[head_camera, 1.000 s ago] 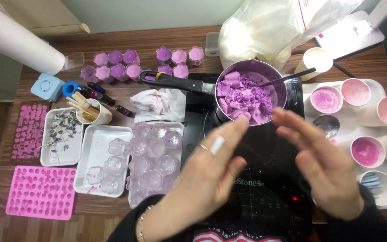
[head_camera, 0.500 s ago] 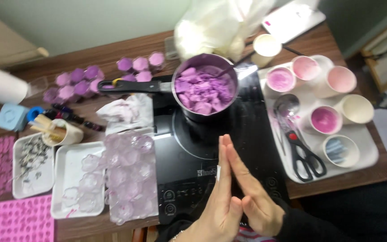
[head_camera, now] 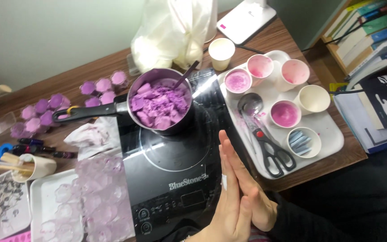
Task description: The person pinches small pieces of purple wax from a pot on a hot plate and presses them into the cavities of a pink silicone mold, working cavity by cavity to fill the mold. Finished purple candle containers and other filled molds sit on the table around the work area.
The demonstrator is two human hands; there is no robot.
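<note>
Left hand (head_camera: 230, 210) (seemingly) pressing right hand (head_camera: 251, 190)

Translucent white plastic bag (head_camera: 171, 33) behind saucepan (head_camera: 160, 105).

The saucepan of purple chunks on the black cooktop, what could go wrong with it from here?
1. The saucepan sits off the ring, toward the back left corner of the cooktop; its long handle sticks out over the crumpled tissue, so a bump could tip it.
2. The utensil leaning in the chunks could slide out or lever the pan.
3. The plastic bag stands right behind the pan and might soften if it gets hot.
</note>
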